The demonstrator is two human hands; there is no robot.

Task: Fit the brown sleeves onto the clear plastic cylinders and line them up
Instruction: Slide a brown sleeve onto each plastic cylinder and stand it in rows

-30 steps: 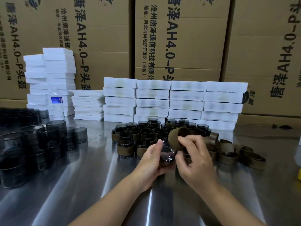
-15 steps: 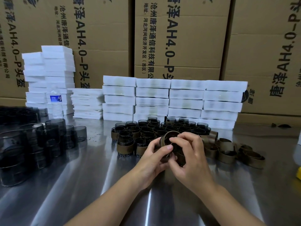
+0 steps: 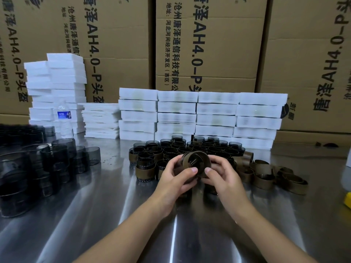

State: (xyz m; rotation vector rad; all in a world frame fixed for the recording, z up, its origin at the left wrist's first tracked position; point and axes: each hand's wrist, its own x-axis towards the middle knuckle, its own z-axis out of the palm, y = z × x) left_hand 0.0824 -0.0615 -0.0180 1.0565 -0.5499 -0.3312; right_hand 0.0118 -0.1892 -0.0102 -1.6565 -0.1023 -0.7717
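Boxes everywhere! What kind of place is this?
Probably a small factory or packing workshop: tall printed cardboard cartons line the back, white foam trays sit stacked, and dozens of identical sleeved cylinders crowd a steel table.

Shiny steel table — bare smoky cylinders crowd its left side, sleeved cylinders stand packed in the middle, loose brown sleeves lie heaped on the right, white foam stacks and a water bottle line the back.
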